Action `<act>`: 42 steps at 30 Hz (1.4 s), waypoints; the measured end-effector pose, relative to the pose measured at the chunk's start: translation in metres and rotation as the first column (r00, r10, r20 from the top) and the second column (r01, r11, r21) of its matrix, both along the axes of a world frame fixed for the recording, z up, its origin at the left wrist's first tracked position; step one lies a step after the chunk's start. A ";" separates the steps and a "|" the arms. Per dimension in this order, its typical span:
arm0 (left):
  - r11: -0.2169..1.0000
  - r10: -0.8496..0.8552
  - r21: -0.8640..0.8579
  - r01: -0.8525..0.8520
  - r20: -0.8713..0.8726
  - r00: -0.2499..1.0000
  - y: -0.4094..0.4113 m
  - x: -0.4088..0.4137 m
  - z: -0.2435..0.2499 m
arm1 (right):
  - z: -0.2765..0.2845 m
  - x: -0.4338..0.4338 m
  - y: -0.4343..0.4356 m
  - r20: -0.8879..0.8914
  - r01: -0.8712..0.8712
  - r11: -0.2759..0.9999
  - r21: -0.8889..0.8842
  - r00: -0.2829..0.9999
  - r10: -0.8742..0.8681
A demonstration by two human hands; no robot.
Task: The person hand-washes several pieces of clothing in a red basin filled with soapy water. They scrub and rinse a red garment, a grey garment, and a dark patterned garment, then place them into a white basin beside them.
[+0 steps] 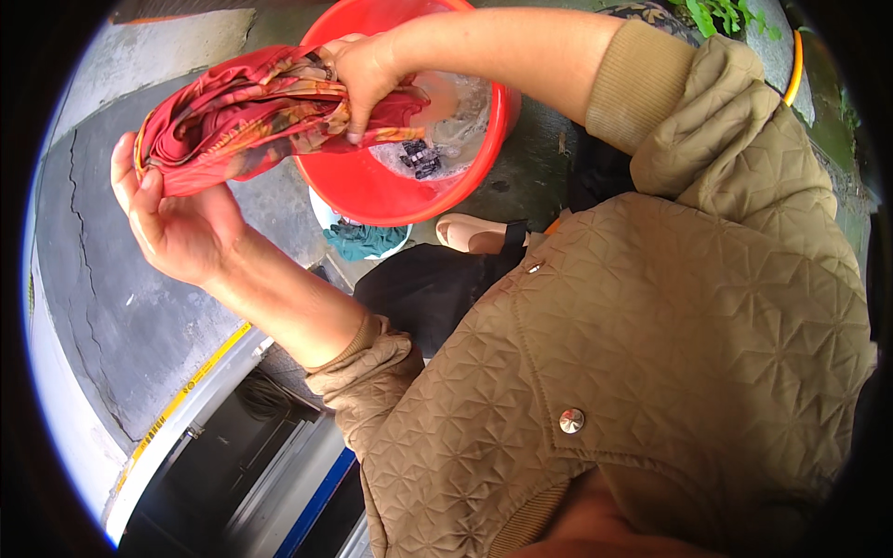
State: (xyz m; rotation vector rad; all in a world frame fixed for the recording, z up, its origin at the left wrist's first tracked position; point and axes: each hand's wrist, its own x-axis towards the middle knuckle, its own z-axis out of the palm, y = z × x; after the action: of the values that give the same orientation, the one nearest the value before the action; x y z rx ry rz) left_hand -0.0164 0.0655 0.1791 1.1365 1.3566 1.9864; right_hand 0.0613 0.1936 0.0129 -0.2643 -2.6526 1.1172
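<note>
A red patterned cloth [230, 129] is stretched in a gathered bundle between my two hands. My left hand [192, 220] pinches its folded end at the left, between thumb and fingers. Closer to the other end, my right hand [366, 77] grips the bundle from above. The cloth's right end hangs over a round red plastic basin [377, 202]. Cloudy water with suds [467, 115] fills part of the basin, and a dark checked cloth [421, 159] lies in it. The cloth and my right arm hide part of the basin.
A white container [322, 213] holding green cloth [366, 240] stands beside the basin. A light pink shoe [464, 231] is near it. Cracked grey concrete [104, 279] spreads left, bordered by a yellow strip [185, 397]. A yellow hose [796, 66] and green leaves [704, 15] are upper right.
</note>
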 end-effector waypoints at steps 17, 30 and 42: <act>0.995 0.102 -0.099 -0.034 0.850 0.517 -0.052 0.011 -0.196 | -0.008 -0.017 -0.081 -0.392 0.101 0.833 -0.544 0.847 -0.358; 0.904 -0.417 0.413 0.110 0.796 0.439 -0.045 -0.010 -0.170 | 0.022 0.014 -0.048 -0.654 -0.271 0.905 0.329 0.626 0.425; 0.823 0.562 -0.031 -0.567 0.183 0.807 0.000 0.037 -0.130 | 0.010 -0.023 -0.054 -0.026 0.151 0.272 -0.950 0.833 -0.553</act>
State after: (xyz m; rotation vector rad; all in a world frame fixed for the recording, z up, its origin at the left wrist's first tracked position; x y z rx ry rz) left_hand 0.0204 0.0651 0.0488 0.5572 1.7121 2.4470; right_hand 0.0379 0.1398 0.0233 -0.7385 -1.1961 2.1130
